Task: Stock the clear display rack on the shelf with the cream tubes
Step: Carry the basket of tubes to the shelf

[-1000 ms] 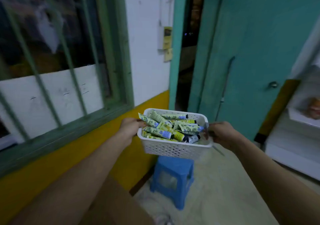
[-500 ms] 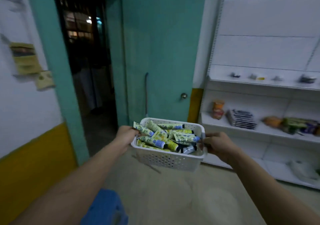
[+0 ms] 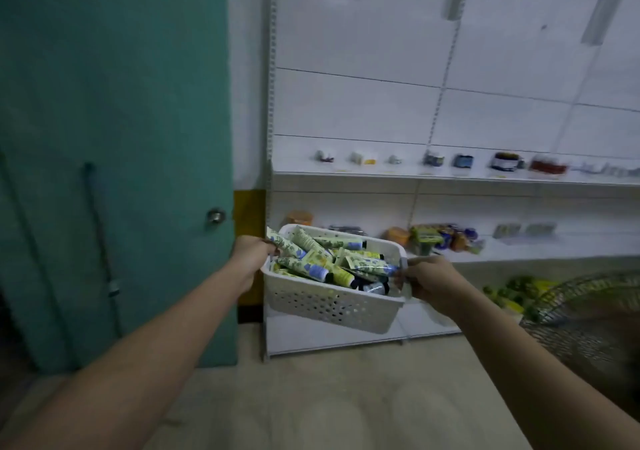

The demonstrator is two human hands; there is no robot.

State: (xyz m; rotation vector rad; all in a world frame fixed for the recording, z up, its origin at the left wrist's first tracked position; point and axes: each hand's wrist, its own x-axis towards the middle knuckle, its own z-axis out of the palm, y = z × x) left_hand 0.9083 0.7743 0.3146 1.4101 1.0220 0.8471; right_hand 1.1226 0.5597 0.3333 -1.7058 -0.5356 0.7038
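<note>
Cream tubes [image 3: 322, 262] lay heaped in a white perforated basket [image 3: 332, 306], which both hands carried at about waist height between them. Left hand [image 3: 250, 255] gripped the basket's left short end, fingers curled over the rim; right hand [image 3: 427, 278] gripped the right short end the same way, so neither hand was free. The basket's long axis ran from one hand to the other, tilted a little with the right end lower. The tubes themselves pointed every way, some crossing, one tip poking over the rim just beside the left hand.

Beyond the basket, past the fingers of both hands, stood the white shelving [image 3: 450, 174], its boards running left to right, roughly along the same line as the basket. Small jars [image 3: 505, 162] and packets sat on the upper board, beyond and above the right hand; snack packs [image 3: 440, 240] lay on the lower board, just beyond the right hand. A clear display rack could not be made out; blurred pale items further along to the right might have been it, but I could not tell. By my reading the rack lay ahead and rightward, nearer the right hand. A teal door [image 3: 114, 172] stood beyond the left arm, and a wire fan guard [image 3: 588, 318] sat near the right forearm.
</note>
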